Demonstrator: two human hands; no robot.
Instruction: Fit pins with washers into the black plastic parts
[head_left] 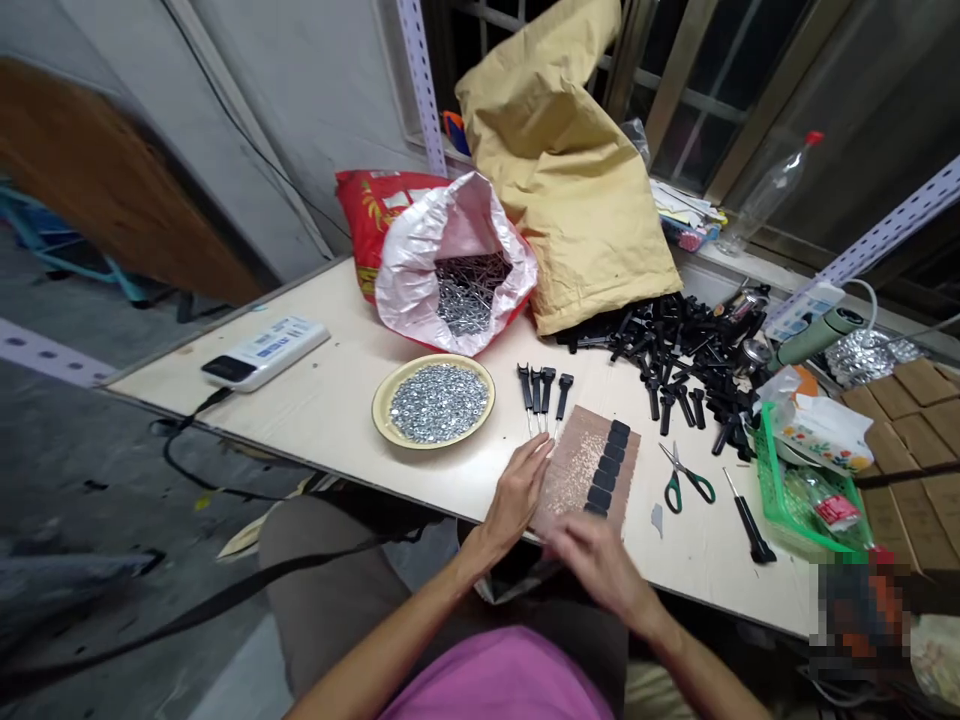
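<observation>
My left hand (517, 490) lies at the left edge of a brown board (559, 480), its fingers stretched out over the thin metal shafts of several black-handled tools (548, 385). My right hand (596, 565), a little blurred, is closed with curled fingers at the board's near edge. What its fingers hold, if anything, cannot be made out. A column of black rounded pads (609, 460) runs down the right part of the board, and small pale specks cover its middle. To the left stands a shallow yellow bowl (381, 425) full of small shiny metal pieces.
Behind the bowl, an open red sack (397, 270) holds metal pins. A big tan paper bag (577, 200) leans beside a heap of black parts (675, 350). Scissors (679, 480), another black-handled tool (750, 520) and a green basket (780, 500) lie right; a white device (274, 350) lies left.
</observation>
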